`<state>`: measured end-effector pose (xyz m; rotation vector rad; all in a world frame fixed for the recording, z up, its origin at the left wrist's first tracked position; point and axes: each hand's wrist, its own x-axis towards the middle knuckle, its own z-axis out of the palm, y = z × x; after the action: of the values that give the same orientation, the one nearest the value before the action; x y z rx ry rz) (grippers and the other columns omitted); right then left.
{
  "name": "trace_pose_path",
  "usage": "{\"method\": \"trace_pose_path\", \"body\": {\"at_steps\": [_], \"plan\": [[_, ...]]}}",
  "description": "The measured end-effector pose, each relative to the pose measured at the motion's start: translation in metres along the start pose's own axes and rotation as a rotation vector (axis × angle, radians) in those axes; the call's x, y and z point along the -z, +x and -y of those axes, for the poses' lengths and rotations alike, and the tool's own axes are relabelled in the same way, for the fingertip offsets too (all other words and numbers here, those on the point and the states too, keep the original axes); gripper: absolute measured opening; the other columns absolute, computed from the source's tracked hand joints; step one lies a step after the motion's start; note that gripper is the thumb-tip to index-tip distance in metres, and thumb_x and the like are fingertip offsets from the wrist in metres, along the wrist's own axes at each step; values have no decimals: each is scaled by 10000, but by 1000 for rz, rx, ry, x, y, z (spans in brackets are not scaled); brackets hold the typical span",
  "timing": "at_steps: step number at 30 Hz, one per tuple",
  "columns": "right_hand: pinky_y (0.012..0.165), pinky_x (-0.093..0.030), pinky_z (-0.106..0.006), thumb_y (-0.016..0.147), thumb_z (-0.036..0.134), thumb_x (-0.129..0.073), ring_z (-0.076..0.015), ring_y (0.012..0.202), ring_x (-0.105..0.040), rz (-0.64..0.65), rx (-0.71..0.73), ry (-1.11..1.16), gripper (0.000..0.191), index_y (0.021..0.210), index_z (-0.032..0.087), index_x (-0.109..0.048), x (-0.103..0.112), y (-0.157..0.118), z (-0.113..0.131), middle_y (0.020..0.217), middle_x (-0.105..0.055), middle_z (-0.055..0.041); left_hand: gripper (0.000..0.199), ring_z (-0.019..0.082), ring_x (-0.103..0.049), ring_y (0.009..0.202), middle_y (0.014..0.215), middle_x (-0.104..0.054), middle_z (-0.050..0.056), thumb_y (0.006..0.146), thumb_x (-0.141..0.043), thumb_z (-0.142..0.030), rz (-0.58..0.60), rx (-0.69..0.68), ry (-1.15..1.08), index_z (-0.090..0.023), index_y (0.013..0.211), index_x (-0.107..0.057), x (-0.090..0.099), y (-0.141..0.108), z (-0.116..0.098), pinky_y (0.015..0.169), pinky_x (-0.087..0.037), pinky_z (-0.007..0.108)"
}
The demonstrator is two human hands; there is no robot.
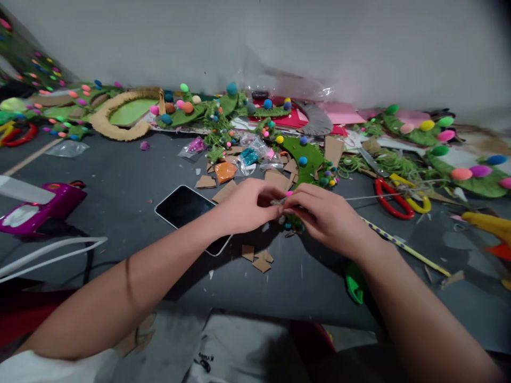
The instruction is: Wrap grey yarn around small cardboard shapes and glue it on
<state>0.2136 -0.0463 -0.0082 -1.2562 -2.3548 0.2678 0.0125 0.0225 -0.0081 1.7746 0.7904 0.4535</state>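
My left hand [255, 205] and my right hand [329, 218] meet above the middle of the table, fingertips pinched together. Between them is a small bunched bit of grey string [276, 202]; its exact shape is partly hidden by the fingers. A thin strand runs rightward from behind my right hand toward the red-handled scissors [393, 199]. Just beyond the hands lies a green crescent [309, 162] with coloured pompoms on it. Under my left wrist rests a phone [186, 205] with a dark screen.
Cardboard scraps [261, 263] lie in front of the hands. A purple glue gun [43, 207] stands at left, a dotted pencil [407, 247] at right. Along the wall are a tan ring [115, 130], pompom-covered green pieces, pink paper [343, 113] and green yarn [407, 157].
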Motion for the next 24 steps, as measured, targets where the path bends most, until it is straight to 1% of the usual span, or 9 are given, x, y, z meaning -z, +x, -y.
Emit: {"method": "trace_pose_path", "body": {"at_steps": [3,5,7,11,15,17,20,24], "plan": [[749,-474,-303,1012,220,-529,-189,867,-623,-30,7,76,104,1011,206,-632,4,-1,-2,965,-663,-67,291,176,-726,838,992,-789,100,832,-762,-280,118,25,-77,-128,1079,-735,7,2,1,737,-546,279],[725,-465,-292,992,217,-573,-177,836,-623,-59,-14,103,64,982,207,-636,6,-2,-4,935,-662,-53,270,158,-710,798,957,-782,81,833,-759,-275,155,6,-89,-135,1062,-731,10,1,3,706,-530,264],[707,-457,-288,978,208,-600,-169,804,-621,-94,-43,107,49,953,201,-641,8,-2,-5,896,-661,-44,236,139,-696,773,927,-771,61,827,-748,-224,147,-15,-104,-133,1043,-722,10,1,3,709,-530,256],[668,-442,-289,957,220,-646,-162,743,-602,-169,-93,107,71,888,203,-644,11,1,-6,813,-656,-29,223,118,-679,754,874,-742,34,796,-725,-125,90,-24,-163,-125,1017,-699,7,-1,0,721,-540,248],[632,-425,-292,936,219,-677,-153,691,-574,-228,-140,134,108,840,213,-628,10,3,-2,774,-652,-16,221,97,-655,696,801,-711,12,778,-736,-98,92,-12,-236,-119,991,-682,7,-1,-4,682,-526,227],[618,-415,-292,933,219,-681,-150,680,-562,-248,-137,139,113,835,213,-625,10,3,0,761,-641,-13,220,93,-654,687,783,-703,5,770,-743,-88,93,8,-264,-118,977,-677,8,-2,-5,671,-520,219],[607,-409,-295,939,226,-675,-146,675,-552,-259,-135,150,115,836,214,-625,9,2,2,762,-638,-14,224,91,-660,694,782,-698,3,763,-755,-88,100,21,-302,-119,970,-674,8,-3,-4,671,-521,212],[596,-415,-305,952,246,-654,-155,681,-559,-269,-169,171,126,834,225,-615,9,3,3,772,-646,-21,235,90,-660,691,775,-692,1,755,-763,-91,92,-1,-330,-119,969,-670,8,-3,-3,672,-525,212]]}}
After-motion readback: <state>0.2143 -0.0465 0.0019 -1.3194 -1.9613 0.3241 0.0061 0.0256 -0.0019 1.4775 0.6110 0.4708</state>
